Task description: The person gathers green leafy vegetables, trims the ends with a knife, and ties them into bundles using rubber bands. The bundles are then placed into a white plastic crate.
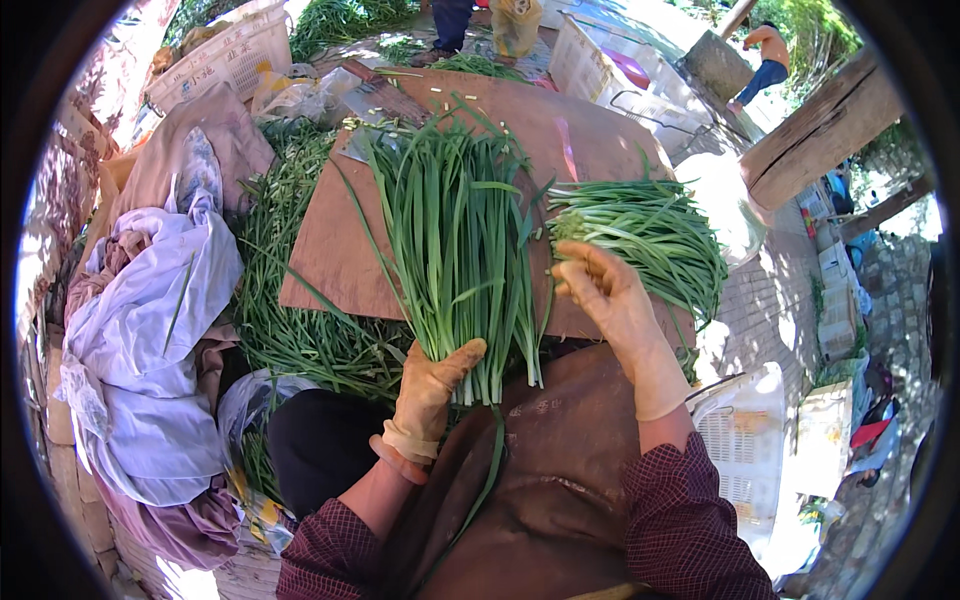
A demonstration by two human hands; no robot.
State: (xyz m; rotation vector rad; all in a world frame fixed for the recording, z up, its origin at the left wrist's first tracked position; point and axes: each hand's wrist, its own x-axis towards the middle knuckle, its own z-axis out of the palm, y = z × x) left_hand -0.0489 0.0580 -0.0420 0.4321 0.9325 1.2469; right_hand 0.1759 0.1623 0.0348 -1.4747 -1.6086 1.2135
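Observation:
My left hand [435, 386], in a stained rubber glove, holds a bunch of long green leafy stalks, likely garlic chives [457, 232], near the pale stem ends. The leaves point away from me over a reddish-brown wooden board [337, 262]. My right hand [596, 285], gloved too, is raised to the right of the bunch with its fingers curled and apart; nothing shows between them. Beyond it a second bundle of stalks [645, 240] lies sideways on the board, pale ends to the left. A wide metal blade [360, 144] shows partly under the leaf tips, with small cut pieces around it.
Loose green leaves [300, 345] are heaped left of the board, beside a pile of lavender cloth [150, 300]. White plastic crates stand at the back left [232, 64], back right [592, 67] and right [739, 442]. A wooden post [817, 135] juts in. A person [769, 56] is far off.

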